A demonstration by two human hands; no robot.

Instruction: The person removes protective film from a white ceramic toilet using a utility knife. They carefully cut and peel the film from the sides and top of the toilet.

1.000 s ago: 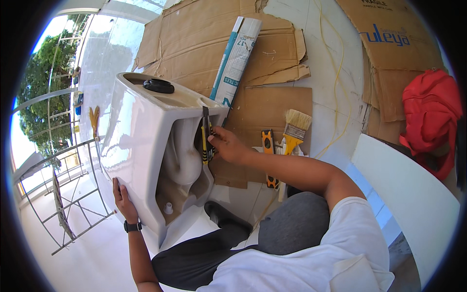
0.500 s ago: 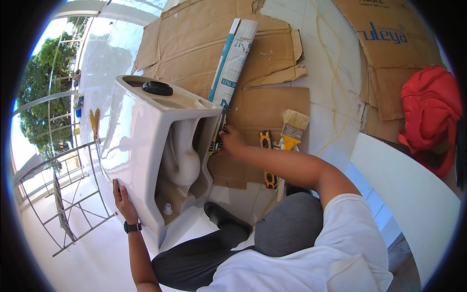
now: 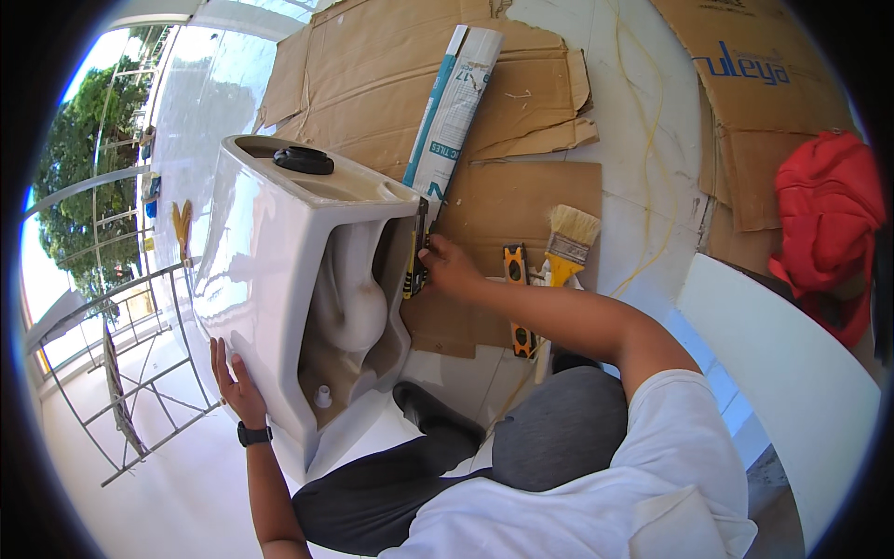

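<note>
A glossy white toilet bowl (image 3: 253, 270) stands in front of me, its hollow side with the curved trapway (image 3: 349, 293) facing me and to the right. On its top sits a black rubber ring (image 3: 304, 160). My left hand (image 3: 240, 387) rests against the outer left side, fingers spread. My right hand (image 3: 449, 267) is closed on a slim black-and-yellow tool (image 3: 415, 261), held along the right edge of the bowl. Its exact kind is hard to make out. A small white plastic piece (image 3: 322, 397) sits in the lower hollow.
Flattened cardboard (image 3: 372, 79) covers the floor ahead, with a rolled printed sheet (image 3: 453, 107) on it. To my right lie a yellow-handled brush (image 3: 570, 242) and an orange-black spirit level (image 3: 518, 303). A red bag (image 3: 829, 210) is at far right, a metal frame (image 3: 140, 391) at left.
The black-and-yellow tool in my right hand has tilted a little and shows more of its side. The fingers of my left hand have spread further apart on the bowl.
</note>
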